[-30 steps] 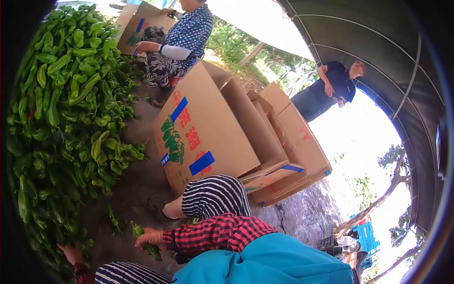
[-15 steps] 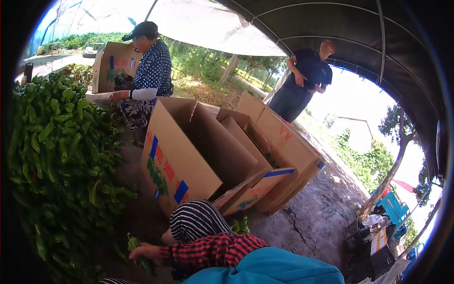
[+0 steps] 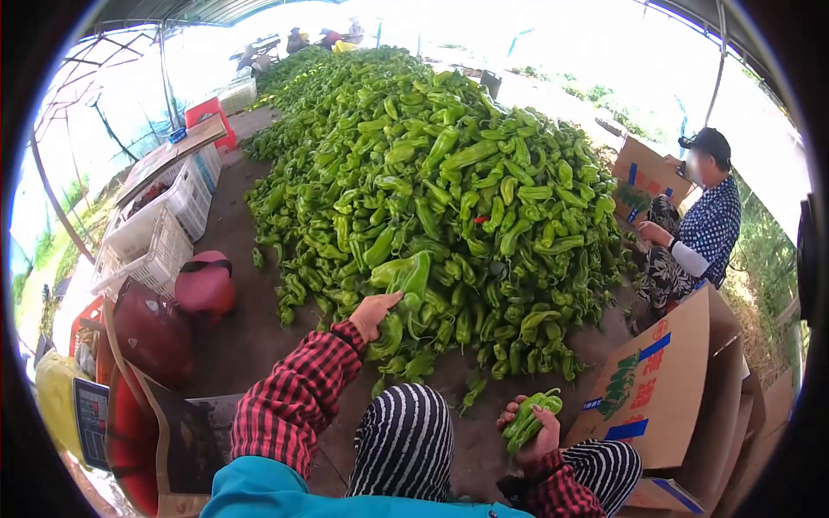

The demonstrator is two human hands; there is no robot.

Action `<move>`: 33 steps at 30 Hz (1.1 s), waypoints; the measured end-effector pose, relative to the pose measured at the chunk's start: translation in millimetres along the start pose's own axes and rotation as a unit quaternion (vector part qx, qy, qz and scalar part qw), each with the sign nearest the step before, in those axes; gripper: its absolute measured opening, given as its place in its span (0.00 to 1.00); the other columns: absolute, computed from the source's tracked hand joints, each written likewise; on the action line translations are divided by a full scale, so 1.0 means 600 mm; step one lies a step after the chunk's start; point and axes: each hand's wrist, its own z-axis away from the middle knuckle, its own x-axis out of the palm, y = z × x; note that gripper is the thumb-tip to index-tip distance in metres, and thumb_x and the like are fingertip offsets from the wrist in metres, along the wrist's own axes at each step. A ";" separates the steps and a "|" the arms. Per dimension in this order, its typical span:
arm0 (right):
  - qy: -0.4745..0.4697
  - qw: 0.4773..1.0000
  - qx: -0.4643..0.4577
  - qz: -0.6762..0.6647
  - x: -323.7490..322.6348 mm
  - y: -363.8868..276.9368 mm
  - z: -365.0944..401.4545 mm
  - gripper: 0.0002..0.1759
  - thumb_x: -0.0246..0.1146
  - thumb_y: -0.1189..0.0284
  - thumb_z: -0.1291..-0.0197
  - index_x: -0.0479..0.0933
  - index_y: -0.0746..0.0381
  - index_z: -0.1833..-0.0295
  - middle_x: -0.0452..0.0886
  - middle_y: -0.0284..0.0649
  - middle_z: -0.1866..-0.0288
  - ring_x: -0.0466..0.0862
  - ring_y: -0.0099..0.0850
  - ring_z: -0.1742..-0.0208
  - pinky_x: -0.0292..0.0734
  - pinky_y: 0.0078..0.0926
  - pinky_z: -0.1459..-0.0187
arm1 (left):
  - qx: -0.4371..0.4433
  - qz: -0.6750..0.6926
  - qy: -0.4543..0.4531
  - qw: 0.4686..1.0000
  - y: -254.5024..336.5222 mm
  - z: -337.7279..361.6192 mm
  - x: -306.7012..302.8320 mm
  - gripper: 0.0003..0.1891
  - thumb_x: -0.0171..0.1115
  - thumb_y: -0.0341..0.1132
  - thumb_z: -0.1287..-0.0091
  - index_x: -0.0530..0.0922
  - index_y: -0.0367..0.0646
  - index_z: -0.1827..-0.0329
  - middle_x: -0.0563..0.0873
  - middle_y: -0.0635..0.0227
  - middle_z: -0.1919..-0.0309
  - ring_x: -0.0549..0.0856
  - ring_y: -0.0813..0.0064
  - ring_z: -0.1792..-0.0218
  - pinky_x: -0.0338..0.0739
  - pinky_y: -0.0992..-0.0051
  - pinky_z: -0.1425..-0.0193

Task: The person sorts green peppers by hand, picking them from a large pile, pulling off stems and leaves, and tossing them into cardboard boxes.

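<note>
A large heap of long green peppers [image 3: 484, 198] lies in front of me. My left hand [image 3: 373, 316] reaches to the near edge of the heap, fingers closed around green peppers [image 3: 413, 285] that stick out past it. Some of its fingers are hidden by the peppers. Close to my right knee, my right hand [image 3: 537, 434] grips a few green peppers [image 3: 529, 420] in its curled fingers. A printed cardboard box [image 3: 643, 380] stands open just right of that hand.
A person [image 3: 704, 207] sits right of the heap by another cardboard box [image 3: 639, 177]. White plastic crates [image 3: 160, 250], a red stool [image 3: 207, 121] and a dark red sack [image 3: 151, 332] are on the left. A scale display [image 3: 91, 419] stands at lower left.
My view has swung left from the boxes and a standing person to the pepper heap. My left hand has come into view at the heap. My right hand still holds green peppers.
</note>
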 end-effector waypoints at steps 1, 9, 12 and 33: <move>0.000 1.000 0.006 0.001 0.002 -0.003 -0.001 0.19 0.56 0.70 0.51 0.68 0.62 0.51 0.71 0.41 0.63 0.72 0.33 0.63 0.69 0.36 0.56 | -0.001 0.008 -0.026 1.000 0.027 0.022 0.026 0.17 0.54 0.42 0.34 0.77 0.37 0.53 0.82 0.64 0.58 0.82 0.75 0.60 0.77 0.70 0.57; -0.133 0.988 -0.080 0.002 0.045 -0.041 0.000 0.30 0.60 0.78 0.59 0.64 0.60 0.45 0.66 0.38 0.61 0.68 0.29 0.61 0.65 0.29 0.57 | -0.061 -0.026 -0.198 0.978 0.137 0.158 0.196 0.16 0.51 0.43 0.33 0.74 0.40 0.51 0.82 0.67 0.67 0.81 0.75 0.71 0.77 0.72 0.66; -0.190 0.975 -0.099 -0.050 0.067 -0.060 0.017 0.26 0.62 0.77 0.60 0.67 0.62 0.50 0.65 0.38 0.59 0.67 0.31 0.58 0.64 0.29 0.53 | -0.120 0.047 -0.329 0.935 0.116 0.204 0.232 0.18 0.48 0.44 0.32 0.72 0.41 0.48 0.81 0.63 0.64 0.81 0.69 0.71 0.77 0.70 0.66; -0.284 0.931 -0.221 0.063 0.082 -0.108 0.047 0.32 0.65 0.66 0.61 0.66 0.57 0.46 0.62 0.53 0.39 0.67 0.50 0.40 0.63 0.52 0.41 | -0.017 -0.064 -0.285 0.956 -0.012 0.220 0.325 0.11 0.61 0.38 0.39 0.80 0.39 0.64 0.81 0.71 0.72 0.79 0.82 0.71 0.74 0.80 0.68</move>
